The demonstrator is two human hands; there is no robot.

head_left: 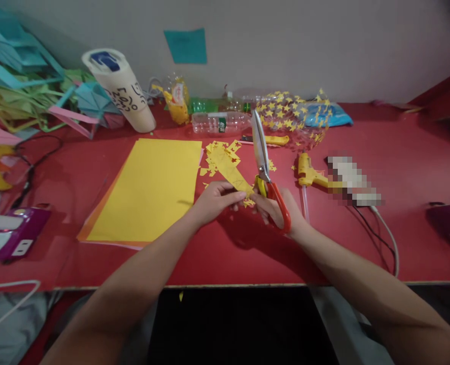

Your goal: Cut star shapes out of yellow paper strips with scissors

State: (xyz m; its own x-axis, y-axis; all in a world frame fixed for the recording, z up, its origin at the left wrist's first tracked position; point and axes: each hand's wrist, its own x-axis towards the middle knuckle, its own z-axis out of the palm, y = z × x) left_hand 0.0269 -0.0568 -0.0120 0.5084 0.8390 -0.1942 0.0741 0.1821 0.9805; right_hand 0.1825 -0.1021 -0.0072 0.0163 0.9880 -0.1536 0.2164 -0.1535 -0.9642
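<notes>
My left hand [220, 200] pinches the near end of a yellow paper strip [230, 170], which slants up and away and has faint lines drawn on it. A pair of scissors [281, 208] with red and yellow handles hangs on my right hand [272, 205], blades pointing up and nearly closed. The right fingertips meet the strip's near end beside my left thumb. Yellow paper scraps [211, 157] with star-shaped holes lie behind the strip. Small cut stars [249, 202] lie just under my fingers.
Yellow sheets [152, 187] are stacked at left. A yellow glue gun [306, 172] and a pixelated object [354, 177] with cables lie at right. Behind stand a white tumbler [122, 94], a clear bottle [220, 122] and a star-covered bottle [285, 109]. A cutter [274, 140] lies before them.
</notes>
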